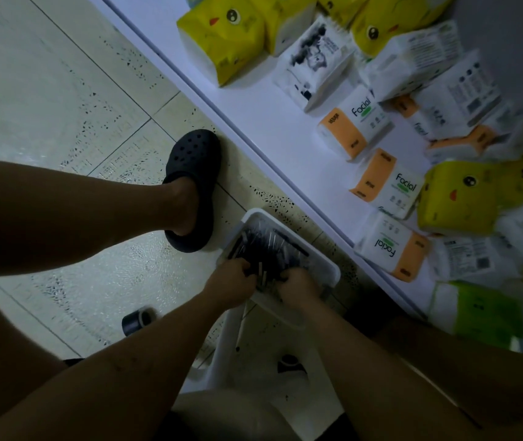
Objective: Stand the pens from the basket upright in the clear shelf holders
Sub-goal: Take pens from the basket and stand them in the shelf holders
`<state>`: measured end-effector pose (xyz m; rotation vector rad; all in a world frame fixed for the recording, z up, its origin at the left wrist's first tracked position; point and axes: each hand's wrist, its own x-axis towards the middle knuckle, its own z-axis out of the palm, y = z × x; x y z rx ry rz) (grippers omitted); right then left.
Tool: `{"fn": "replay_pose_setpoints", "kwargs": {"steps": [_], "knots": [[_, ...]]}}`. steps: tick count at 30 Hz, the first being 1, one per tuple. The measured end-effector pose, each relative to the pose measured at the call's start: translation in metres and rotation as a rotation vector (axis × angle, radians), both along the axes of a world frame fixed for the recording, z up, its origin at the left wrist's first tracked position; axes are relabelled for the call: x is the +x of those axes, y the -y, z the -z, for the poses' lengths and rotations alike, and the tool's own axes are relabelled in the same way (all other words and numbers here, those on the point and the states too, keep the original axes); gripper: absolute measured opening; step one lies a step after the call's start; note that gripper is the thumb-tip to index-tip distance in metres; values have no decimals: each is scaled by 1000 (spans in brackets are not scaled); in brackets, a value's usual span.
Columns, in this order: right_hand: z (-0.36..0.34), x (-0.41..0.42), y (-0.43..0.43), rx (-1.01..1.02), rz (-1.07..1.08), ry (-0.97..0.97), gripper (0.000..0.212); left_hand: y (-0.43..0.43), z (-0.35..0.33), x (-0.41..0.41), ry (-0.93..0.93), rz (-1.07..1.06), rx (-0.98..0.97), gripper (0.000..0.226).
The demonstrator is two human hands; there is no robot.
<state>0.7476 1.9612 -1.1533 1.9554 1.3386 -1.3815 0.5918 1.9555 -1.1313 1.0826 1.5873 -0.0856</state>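
Forearms of the person reach in from the near edge and meet over a white plastic basket (333, 270) set on the pale tiled floor (62, 90). Left hand (229, 283) and right hand (298, 289) are both inside the basket's near end. Their fingers curl down around a bunch of dark pens (266, 246). Each hand is grasping pens, though the dim, blurred view does not show how many. The other pens lie loose and crosswise in the basket.

Left of the basket, a small dark roll of tape (137, 319) lies on the tiles. Just beside the basket's far left corner stands a black perforated clog (193, 186). Close along the basket's right side runs the front edge of a white shelf board (253, 116), which carries yellow and orange-banded tissue packs (352, 128). No clear shelf holders are in view.

Risk: a two-handed bunch pulled from a tangled heap may shed pens, which could roll across the tiles or under the shelf edge.

Room: open floor lies left of the basket. The shelf edge hems in the right side, so a straight upward lift looks safest.
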Motion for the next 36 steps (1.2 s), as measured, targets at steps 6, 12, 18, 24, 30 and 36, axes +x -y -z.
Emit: {"fn": "replay_pose_setpoints", "kwargs": {"steps": [6, 12, 18, 24, 30, 36], "knots": [[-28, 1, -16, 175, 130, -61, 26, -7, 25, 22, 8, 97, 62, 12], [-42, 7, -8, 119, 208, -62, 29, -21, 52, 40, 43, 44, -57, 40], [-53, 8, -13, 115, 267, -76, 26, -24, 70, 44, -73, -26, -196, 46], [-57, 7, -16, 145, 279, -87, 24, -24, 67, 48, -20, -51, -96, 32], [-66, 13, -8, 192, 268, -104, 24, -16, 45, 41, -19, -267, 132, 16], [-84, 26, 7, 266, 271, -81, 22, -31, 12, 31, -67, -108, 241, 15]]}}
